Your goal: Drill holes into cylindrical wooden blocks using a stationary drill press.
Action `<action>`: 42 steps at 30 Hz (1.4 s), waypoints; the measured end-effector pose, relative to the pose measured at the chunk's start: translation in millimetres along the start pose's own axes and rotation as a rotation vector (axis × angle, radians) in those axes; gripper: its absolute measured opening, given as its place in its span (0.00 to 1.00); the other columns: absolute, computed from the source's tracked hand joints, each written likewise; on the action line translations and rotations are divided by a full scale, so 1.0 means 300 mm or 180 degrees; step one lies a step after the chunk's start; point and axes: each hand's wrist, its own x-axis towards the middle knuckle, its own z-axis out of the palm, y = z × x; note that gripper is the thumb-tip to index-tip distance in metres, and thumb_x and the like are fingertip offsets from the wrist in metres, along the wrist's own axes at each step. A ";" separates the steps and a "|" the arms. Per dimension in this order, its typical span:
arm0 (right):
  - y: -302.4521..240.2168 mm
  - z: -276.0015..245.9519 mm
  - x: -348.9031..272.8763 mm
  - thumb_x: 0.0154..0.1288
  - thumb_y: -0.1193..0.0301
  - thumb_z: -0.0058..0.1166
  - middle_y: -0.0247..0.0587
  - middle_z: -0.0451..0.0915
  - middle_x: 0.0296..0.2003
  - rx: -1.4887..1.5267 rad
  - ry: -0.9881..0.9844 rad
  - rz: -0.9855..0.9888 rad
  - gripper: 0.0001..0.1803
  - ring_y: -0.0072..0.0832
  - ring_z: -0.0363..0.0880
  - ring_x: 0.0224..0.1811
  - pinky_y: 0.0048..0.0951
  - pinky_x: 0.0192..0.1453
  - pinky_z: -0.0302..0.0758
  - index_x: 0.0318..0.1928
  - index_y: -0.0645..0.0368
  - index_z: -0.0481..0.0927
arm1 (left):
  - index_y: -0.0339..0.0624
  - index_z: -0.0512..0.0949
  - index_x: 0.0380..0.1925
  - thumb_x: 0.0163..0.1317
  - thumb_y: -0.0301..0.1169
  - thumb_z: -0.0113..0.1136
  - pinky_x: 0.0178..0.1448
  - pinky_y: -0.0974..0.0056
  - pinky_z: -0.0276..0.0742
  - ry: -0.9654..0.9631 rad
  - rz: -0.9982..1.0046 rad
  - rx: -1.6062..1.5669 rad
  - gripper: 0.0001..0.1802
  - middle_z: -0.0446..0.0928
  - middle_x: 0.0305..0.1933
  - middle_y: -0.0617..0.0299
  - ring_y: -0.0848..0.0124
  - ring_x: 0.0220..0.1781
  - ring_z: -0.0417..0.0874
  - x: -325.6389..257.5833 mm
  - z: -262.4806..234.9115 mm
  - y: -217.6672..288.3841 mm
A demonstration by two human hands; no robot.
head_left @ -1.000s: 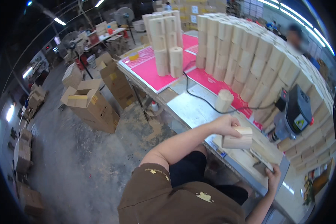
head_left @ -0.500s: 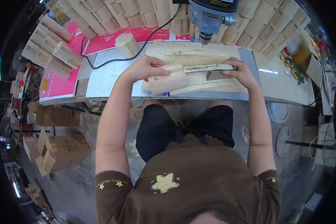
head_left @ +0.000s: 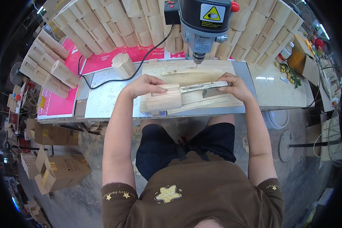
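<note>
Gripping wooden block (head_left: 164, 99) with left hand (head_left: 142, 86), right hand (head_left: 231, 86) pinching metal-edged strip (head_left: 203, 88), both on jig board (head_left: 193, 72) near workbench (head_left: 102, 99) front edge. Best kept flat, fingers off the bit line. Drill press (head_left: 203, 26) overhead; cord (head_left: 114, 79), spare block (head_left: 122, 65) left.

Left hand (head_left: 142, 86) grips a pale wood block (head_left: 161, 99) at the bench (head_left: 102, 102) front edge. Right hand (head_left: 235, 86) pinches a wood strip (head_left: 201, 88) running from the block. Both lie on a board (head_left: 186, 74) under the drill press (head_left: 203, 22). Stacked blocks (head_left: 102, 26) behind; boxes (head_left: 59, 171) on the floor left.
</note>
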 end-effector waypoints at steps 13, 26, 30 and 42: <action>0.007 -0.050 -0.039 0.47 0.78 0.64 0.33 0.77 0.36 -0.0091 -0.0098 -0.0106 0.15 0.23 0.73 0.41 0.23 0.49 0.68 0.39 0.59 0.82 | 0.34 0.80 0.42 0.46 0.33 0.70 0.53 0.71 0.69 -0.0342 -0.0146 0.0047 0.22 0.82 0.39 0.59 0.74 0.42 0.79 0.054 0.027 0.017; 0.092 -0.077 -0.054 0.41 0.74 0.62 0.39 0.75 0.36 -0.0287 0.0092 -0.0209 0.20 0.30 0.73 0.42 0.28 0.49 0.68 0.40 0.65 0.80 | 0.38 0.82 0.38 0.45 0.45 0.69 0.44 0.68 0.73 -0.0107 0.0546 0.0756 0.25 0.82 0.34 0.59 0.74 0.37 0.79 0.056 0.064 -0.005; 0.054 -0.059 -0.054 0.40 0.76 0.61 0.35 0.72 0.32 -0.0146 -0.0014 -0.0100 0.15 0.25 0.70 0.37 0.22 0.42 0.65 0.35 0.65 0.79 | 0.36 0.82 0.36 0.45 0.43 0.71 0.41 0.68 0.74 0.0217 0.0849 0.0448 0.23 0.82 0.32 0.58 0.72 0.34 0.80 0.080 0.130 -0.028; 0.030 -0.016 -0.018 0.43 0.79 0.61 0.34 0.72 0.32 0.0149 0.0023 -0.0322 0.14 0.24 0.70 0.37 0.22 0.44 0.65 0.35 0.64 0.79 | 0.33 0.77 0.42 0.56 0.47 0.60 0.45 0.65 0.74 0.1980 0.1151 -0.0693 0.26 0.78 0.36 0.53 0.69 0.37 0.78 0.146 0.318 -0.058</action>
